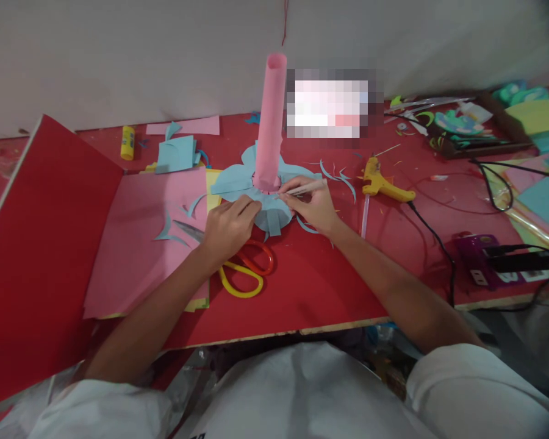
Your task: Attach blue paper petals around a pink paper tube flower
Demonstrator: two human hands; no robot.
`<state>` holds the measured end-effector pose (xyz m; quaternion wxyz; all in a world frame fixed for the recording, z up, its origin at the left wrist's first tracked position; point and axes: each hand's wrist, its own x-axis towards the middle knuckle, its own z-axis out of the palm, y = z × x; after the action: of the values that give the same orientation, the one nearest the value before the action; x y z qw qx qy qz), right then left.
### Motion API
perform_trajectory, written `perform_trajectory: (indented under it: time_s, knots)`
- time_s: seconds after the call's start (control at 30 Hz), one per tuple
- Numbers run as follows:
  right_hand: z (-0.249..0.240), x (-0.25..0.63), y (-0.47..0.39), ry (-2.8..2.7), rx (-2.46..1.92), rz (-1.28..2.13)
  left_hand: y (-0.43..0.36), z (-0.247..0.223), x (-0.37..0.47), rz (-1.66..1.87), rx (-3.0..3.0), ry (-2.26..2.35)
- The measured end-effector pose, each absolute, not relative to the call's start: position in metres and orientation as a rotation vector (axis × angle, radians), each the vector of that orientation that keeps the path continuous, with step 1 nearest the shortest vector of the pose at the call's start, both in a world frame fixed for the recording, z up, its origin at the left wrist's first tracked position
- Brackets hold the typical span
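A pink paper tube [271,116] stands upright in the middle of a blue paper flower [274,218] with rounded petals, lying on the red table. My left hand [231,225] has its fingers curled and closed at the flower's near-left edge, pressing on the paper. Held like a writing tool, a slim white pen [307,188] is in my right hand [315,204]; its tip points at the base of the tube. Below my left wrist lie scissors [242,277] with red and yellow handles, their blades partly hidden by that hand.
Pink paper sheets [141,238] lie at the left beside a raised red board [50,244]. A glue stick [127,143] and blue paper pieces [176,153] are behind them. At the right are a yellow glue gun [387,183], a purple power strip [480,259], cables and a dark tray [494,146].
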<state>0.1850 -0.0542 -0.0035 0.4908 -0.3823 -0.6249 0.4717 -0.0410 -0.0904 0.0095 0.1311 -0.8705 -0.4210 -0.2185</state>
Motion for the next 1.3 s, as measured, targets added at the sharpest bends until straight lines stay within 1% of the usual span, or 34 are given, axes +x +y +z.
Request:
perform_trajectory:
  time_s: [0.1,0.3,0.6,0.9,1.13,1.3]
  knots:
    - [-0.011,0.186,-0.052,-1.593,-1.014,1.049,-0.091,0.007,-0.038,-0.400,-2.520,-1.403]
    - [-0.016,0.186,-0.051,-1.752,-1.104,0.945,-0.090,0.009,-0.038,-0.265,-2.644,-1.377]
    - [-0.016,0.184,-0.049,-1.946,-1.105,0.805,-0.088,0.008,-0.039,-0.234,-2.692,-1.332]
    - [-0.015,0.180,-0.051,-1.931,-1.196,0.724,-0.088,0.011,-0.038,-0.226,-2.737,-1.406]
    - [-0.014,0.183,-0.050,-1.835,-1.130,0.837,-0.091,0.009,-0.037,-0.277,-2.683,-1.447]
    - [-0.018,0.183,-0.048,-1.889,-1.101,0.834,-0.090,0.010,-0.037,-0.171,-2.698,-1.430]
